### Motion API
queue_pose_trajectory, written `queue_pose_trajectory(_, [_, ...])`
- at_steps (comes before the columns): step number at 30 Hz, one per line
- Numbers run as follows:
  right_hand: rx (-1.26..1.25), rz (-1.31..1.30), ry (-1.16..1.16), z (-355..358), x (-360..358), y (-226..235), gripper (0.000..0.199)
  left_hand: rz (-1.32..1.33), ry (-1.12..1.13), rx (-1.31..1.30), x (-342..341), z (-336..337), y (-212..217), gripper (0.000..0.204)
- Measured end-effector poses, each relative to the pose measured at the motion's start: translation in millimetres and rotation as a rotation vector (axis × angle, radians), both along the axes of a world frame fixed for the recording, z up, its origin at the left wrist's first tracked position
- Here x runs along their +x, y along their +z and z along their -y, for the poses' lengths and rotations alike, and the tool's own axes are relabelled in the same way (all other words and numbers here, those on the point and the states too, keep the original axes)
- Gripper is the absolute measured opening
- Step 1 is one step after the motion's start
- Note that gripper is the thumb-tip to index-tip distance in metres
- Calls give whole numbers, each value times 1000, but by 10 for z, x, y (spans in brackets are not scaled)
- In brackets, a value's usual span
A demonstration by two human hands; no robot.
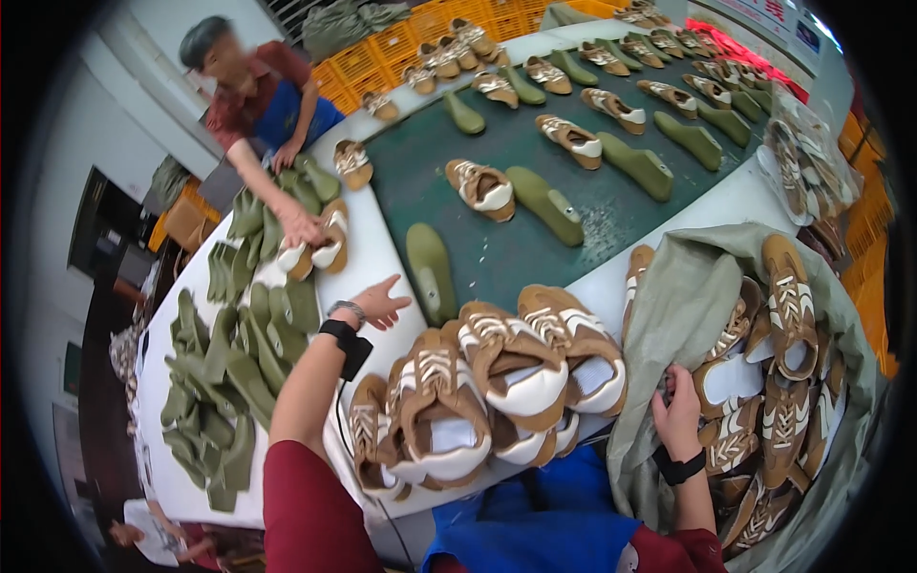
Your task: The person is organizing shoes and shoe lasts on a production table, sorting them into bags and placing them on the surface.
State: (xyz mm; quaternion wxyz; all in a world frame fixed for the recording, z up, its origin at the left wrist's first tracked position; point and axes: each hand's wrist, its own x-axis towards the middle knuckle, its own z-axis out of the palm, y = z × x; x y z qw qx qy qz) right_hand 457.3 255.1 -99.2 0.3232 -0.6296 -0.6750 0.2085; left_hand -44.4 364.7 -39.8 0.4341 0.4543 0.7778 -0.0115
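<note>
My left hand reaches out over the white table edge with its fingers spread and nothing in them. Nearest to it is a green shoe last at the corner of the dark green belt. Just below that hand, brown and white sneakers are stacked on the white edge in front of me. My right hand is closed on the rim of a grey-green cloth sack. More sneakers of the same kind fill the sack; its folds hide part of them.
Sneakers and lasts stand in rows on the belt. A heap of green lasts lies on the white table to the left. Across it, a co-worker touches a pair of sneakers. Orange crates stand behind; bagged shoes lie right.
</note>
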Motion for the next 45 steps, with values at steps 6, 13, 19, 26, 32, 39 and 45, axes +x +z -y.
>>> queue_pose_trajectory(6, [-26,6,17,82,23,147,29,-82,-120,467,-121,1512,831,48])
queue_pose_trajectory(13, [159,5,103,218,-183,862,22,-62,-20,795,399,2925,457,47])
queue_pose_trajectory(19, [-125,-127,471,-639,-524,937,30,-130,291,867,504,2933,-100,53])
queue_pose_trajectory(26, [-861,-72,626,-1077,-714,477,57,66,427,732,218,3042,-666,71])
queue_pose_trajectory(32, [-978,-10,653,-912,-974,532,70,298,594,776,197,3146,-682,70])
queue_pose_trajectory(39, [-938,-207,874,-300,-1634,525,63,84,693,895,-343,3664,-715,63])
queue_pose_trajectory(45, [-747,125,888,-256,-1847,586,55,104,725,820,-419,3860,-532,59])
